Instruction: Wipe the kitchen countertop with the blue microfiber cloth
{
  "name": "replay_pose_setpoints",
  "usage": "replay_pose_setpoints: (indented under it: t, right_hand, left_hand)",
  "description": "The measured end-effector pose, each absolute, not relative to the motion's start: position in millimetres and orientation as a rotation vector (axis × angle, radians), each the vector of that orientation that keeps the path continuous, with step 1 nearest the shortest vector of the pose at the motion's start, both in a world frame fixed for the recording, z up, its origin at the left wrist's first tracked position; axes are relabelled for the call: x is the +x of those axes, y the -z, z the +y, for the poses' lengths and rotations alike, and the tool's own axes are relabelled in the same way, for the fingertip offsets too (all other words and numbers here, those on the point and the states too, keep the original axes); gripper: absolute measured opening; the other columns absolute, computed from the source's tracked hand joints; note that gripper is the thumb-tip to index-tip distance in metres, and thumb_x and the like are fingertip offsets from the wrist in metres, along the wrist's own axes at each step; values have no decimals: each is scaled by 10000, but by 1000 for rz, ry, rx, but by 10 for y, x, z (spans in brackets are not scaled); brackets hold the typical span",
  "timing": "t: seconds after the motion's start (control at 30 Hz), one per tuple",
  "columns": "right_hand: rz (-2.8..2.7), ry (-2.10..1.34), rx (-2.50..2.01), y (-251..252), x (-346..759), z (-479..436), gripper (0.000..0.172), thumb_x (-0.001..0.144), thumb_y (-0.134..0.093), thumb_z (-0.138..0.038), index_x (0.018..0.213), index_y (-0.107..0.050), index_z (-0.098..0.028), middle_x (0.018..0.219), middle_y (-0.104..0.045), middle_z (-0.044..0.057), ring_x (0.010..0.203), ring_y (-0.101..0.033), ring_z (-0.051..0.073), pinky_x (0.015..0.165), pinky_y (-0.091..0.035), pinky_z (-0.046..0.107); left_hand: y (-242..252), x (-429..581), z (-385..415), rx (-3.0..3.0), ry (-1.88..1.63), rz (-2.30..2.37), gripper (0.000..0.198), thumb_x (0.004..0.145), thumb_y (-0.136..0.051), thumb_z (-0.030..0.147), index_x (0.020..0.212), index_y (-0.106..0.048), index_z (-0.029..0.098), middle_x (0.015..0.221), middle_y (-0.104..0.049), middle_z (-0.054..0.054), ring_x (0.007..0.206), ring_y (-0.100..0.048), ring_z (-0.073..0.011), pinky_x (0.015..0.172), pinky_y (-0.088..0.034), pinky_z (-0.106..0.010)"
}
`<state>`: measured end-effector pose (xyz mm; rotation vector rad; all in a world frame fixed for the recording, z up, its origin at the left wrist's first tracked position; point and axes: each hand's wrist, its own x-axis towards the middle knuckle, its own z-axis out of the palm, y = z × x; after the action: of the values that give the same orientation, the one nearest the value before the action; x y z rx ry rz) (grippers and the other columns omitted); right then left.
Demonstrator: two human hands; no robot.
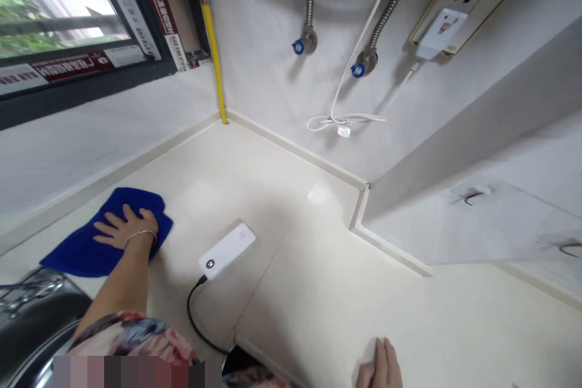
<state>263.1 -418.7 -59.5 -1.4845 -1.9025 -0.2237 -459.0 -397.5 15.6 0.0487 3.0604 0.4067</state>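
Note:
My left hand (125,229) lies palm down with fingers spread on a blue cloth (91,248), which rests on the cream countertop (327,291) by the back-left ledge. A bracelet circles that wrist. At the bottom edge, my right hand (381,367) is only partly in view, with fingers stretched out on the counter and nothing seen in them. Between the hands sits a white power bank (227,250), nearer the left one. A black cable (193,315) runs from it toward my body.
A metal sink (40,327) is at the lower left. Along the wall are a yellow pipe (213,60), blue-handled valves (299,46), a bundled white cord (336,120) and an outlet with a plug (441,30). Hooks (475,197) stick out from the right wall. A window is at upper left.

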Motion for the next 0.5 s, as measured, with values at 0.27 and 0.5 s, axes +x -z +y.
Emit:
replay_pose_setpoints:
  t: [0.27,0.5]
  right_hand:
    - [-1861,215,-1542,625,2627,-4202,690,960,-454,-497,1539,-510,-126,1421,-607,220,1291,-597,440,1006,-542,646]
    - [-1890,192,-1596,596,2695,-4251,627,977,-446,-456,1503,-559,-132,1408,-618,210,1253,-625,414,974,-562,598]
  left_hand:
    - [-246,-4293,-3122,33,-478,3037,793,988,-251,494,1630,-250,27,1711,-66,-295,1562,41,-531,1177,-36,-804]
    - [-203,-3527,-1816,745,-375,2876,781,999,-274,496,1645,-253,58,1729,-83,-255,1582,40,-505,1206,10,-776]
